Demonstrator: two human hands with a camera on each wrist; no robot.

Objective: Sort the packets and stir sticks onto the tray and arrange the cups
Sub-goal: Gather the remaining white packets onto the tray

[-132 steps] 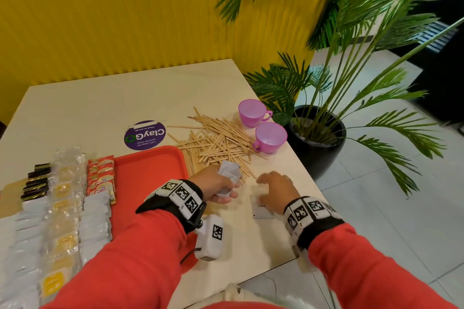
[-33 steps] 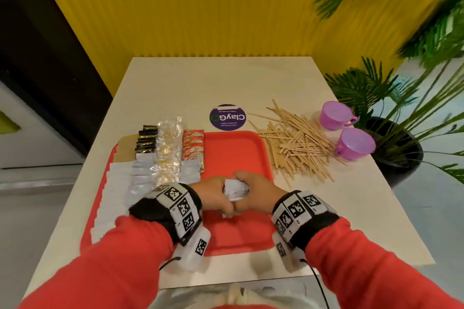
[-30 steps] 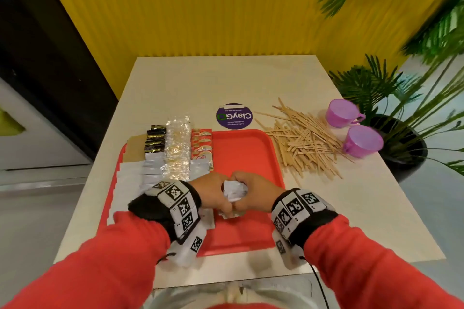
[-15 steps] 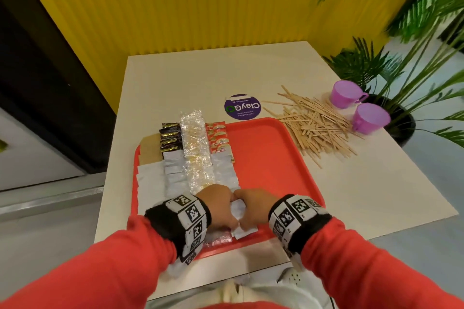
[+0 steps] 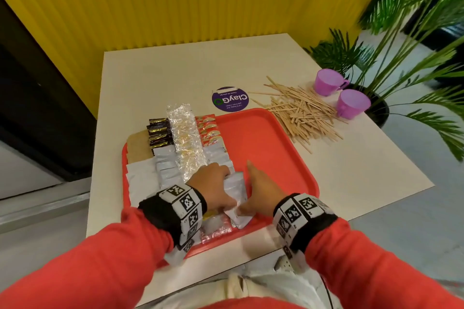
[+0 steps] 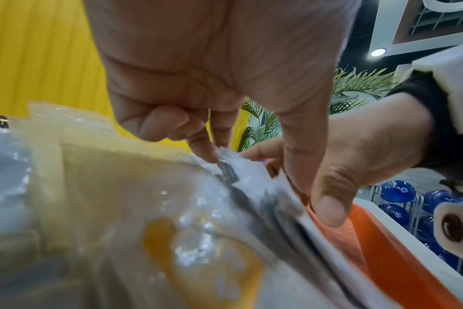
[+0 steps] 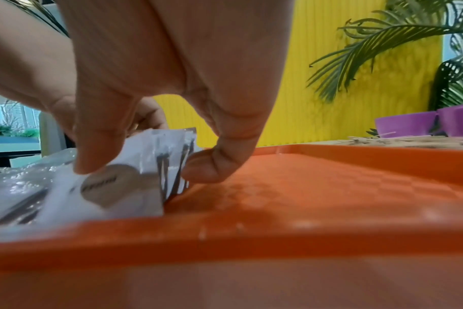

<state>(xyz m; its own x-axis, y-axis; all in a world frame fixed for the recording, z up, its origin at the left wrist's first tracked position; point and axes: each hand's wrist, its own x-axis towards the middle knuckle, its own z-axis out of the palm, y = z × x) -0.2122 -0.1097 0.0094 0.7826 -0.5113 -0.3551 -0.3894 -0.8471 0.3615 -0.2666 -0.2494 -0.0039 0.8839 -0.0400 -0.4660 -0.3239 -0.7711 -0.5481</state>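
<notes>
A red tray (image 5: 263,145) lies on the table with rows of packets (image 5: 185,143) along its left part. At the near end of those rows stands a small stack of white packets (image 5: 234,189), its lower edge on the tray floor. My left hand (image 5: 213,183) grips the stack from the left; the left wrist view shows index finger and thumb (image 6: 328,209) pinching it. My right hand (image 5: 253,185) holds its right side, with thumb on the packets (image 7: 135,184) and a bent finger (image 7: 212,167) against their edge. Wooden stir sticks (image 5: 303,113) lie heaped right of the tray, two purple cups (image 5: 351,103) beyond them.
The right half of the tray floor (image 7: 331,188) is bare. A round purple sticker (image 5: 229,99) sits on the table behind the tray. A potted palm (image 5: 401,45) stands off the table's right edge, close to the cups. A yellow wall runs behind.
Both hands carried the white stack from the middle of the tray down to the near end of the packet rows and lowered it onto the tray. My view swung left.
</notes>
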